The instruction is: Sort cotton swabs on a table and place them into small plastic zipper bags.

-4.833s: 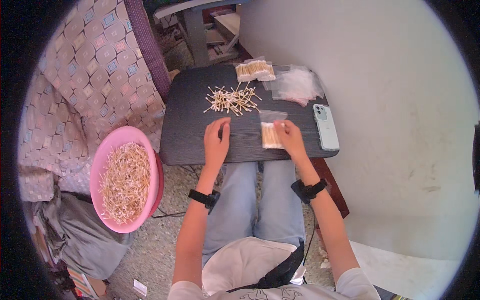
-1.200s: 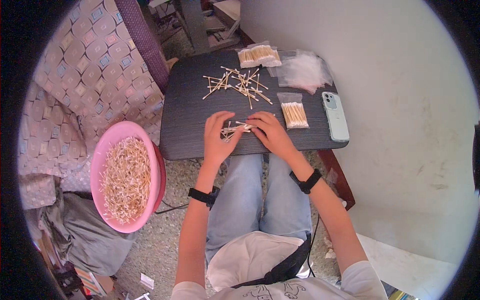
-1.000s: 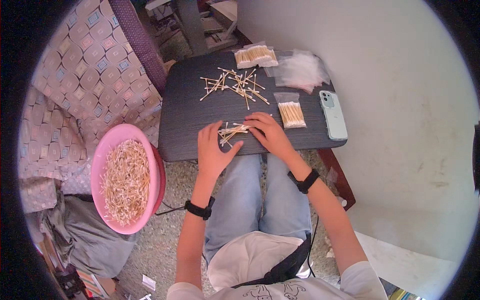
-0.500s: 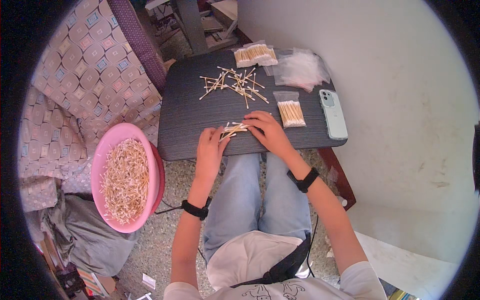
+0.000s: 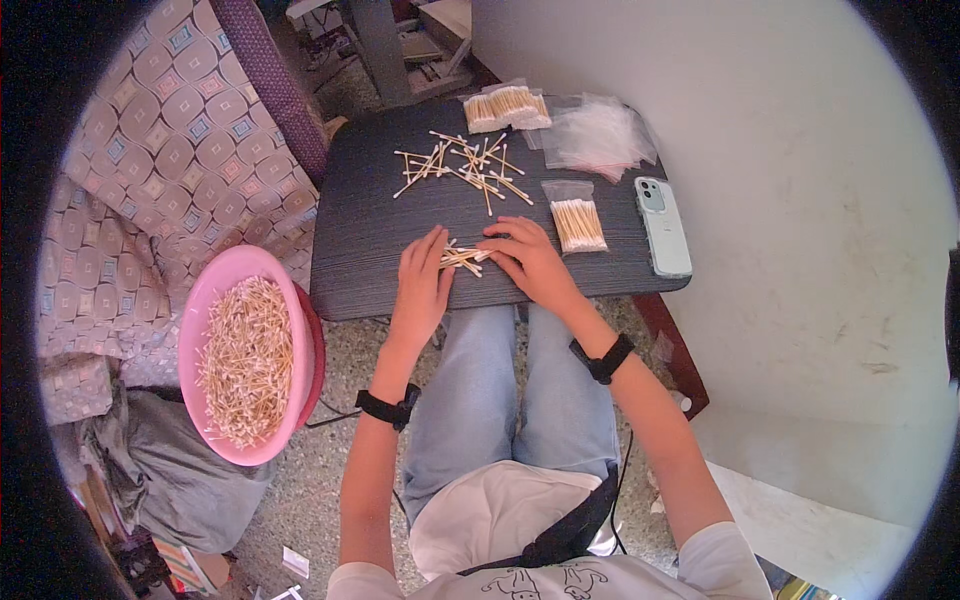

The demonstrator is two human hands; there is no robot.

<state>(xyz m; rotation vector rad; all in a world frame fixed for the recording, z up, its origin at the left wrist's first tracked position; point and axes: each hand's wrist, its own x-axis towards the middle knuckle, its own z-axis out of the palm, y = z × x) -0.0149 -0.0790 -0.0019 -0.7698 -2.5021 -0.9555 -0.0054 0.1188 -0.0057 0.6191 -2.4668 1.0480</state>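
Between the fingers of both hands: from my remote seat I see a small bunch of cotton swabs (image 5: 463, 259) on the dark counter (image 5: 370, 235), its sticks roughly sideways, several crossing.
Left hand (image 5: 418, 290): thumb and fingertips slightly parted at the bunch's left ends; I can't tell whether they pinch or merely touch.
Right hand (image 5: 535, 265): curled, with fingertips and thumb at the right ends, the gap narrow; I can't make out a firm grip here either. Hemmed in from both ends, the sticks probably roll apart less easily.
Loose swabs (image 5: 470, 165): just beyond the fingertips, scattered at all angles, within easy reach of both hands, I'd judge.
Filled bag (image 5: 577, 222): just right of the right fingers, flat, its swabs parallel, apparently because the narrow pouch lines them up.
Bagged swabs (image 5: 507, 107): farther off, past the loose swabs, grouped at the far edge, seemingly out of the fingers' way.
Clear bags (image 5: 597, 138): beyond the filled bag, in an overlapping heap.
Phone (image 5: 663, 228): well right of the fingers, lying flat near the counter's edge.
Pink basin (image 5: 196, 320): well left of the left fingers, beside the counter, tilted in my view and heaped with more swabs.
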